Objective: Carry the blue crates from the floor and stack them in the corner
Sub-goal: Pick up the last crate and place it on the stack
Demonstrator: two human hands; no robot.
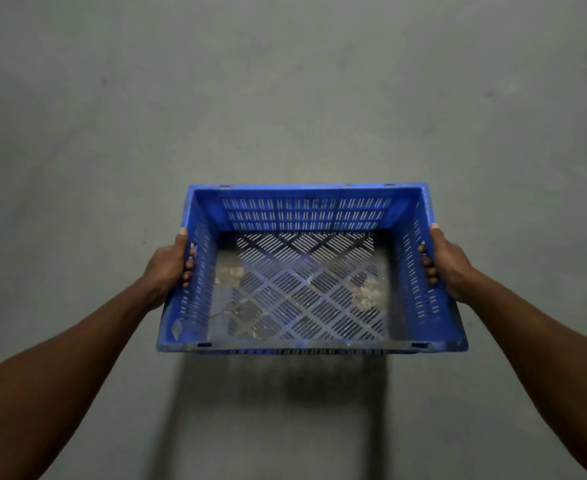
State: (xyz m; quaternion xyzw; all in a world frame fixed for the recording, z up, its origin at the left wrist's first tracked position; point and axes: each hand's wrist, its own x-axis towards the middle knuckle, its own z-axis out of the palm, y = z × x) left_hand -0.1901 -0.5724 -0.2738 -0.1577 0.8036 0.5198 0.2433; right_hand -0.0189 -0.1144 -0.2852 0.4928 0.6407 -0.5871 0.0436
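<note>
Head view: a person's two bare arms reach forward | blue crate (311, 268) held open side up above the grey floor (112, 133), its shadow on the floor below | left hand (167, 268) grips the crate's left wall, fingers curled through the slots | right hand (449, 265) grips the right wall likewise | crate bottom slotted, with pale scuffs.

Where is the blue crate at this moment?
In the head view the crate is at the centre, held above the grey floor, with the left hand and right hand gripping its side walls.
</note>
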